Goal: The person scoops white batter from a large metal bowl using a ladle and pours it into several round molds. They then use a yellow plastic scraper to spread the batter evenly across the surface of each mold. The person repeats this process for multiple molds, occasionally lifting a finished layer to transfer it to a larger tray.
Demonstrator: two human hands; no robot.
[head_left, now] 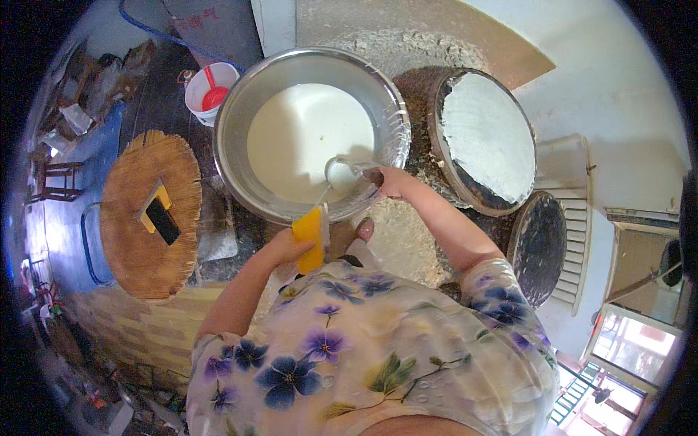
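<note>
White, thin batter fills the small metal ladle (340, 174) that the right hand (392, 182) holds by its handle, fingers closed around the end, with the cup hanging low over the pool inside the large shiny steel basin (240, 109). The load looks light but sloshy, I judge, so the handle's far end is the sensible place to hold it, and keeping the cup level matters more than strength; a drip line appears to run from the cup toward the basin's near rim. The left hand (287, 251) is closed on a flat yellow plastic scraper (309, 243), stiff and smooth by the look of it, pinched at its lower edge just outside the basin's near side. To the right of the basin sits a round dark griddle covered with a pale spread layer (487, 138), and below that a second, bare black round plate (539, 247). To the left lies a round woven bamboo lid (149, 218) carrying a small yellow-and-black tool (158, 214), and beyond it a white plastic bucket with a red scoop (211, 91). The floral blouse hides whatever stands beneath the basin and both elbows, the ladle's handle is mostly covered by the fingers, and the dim left side is too blurred to read.
</note>
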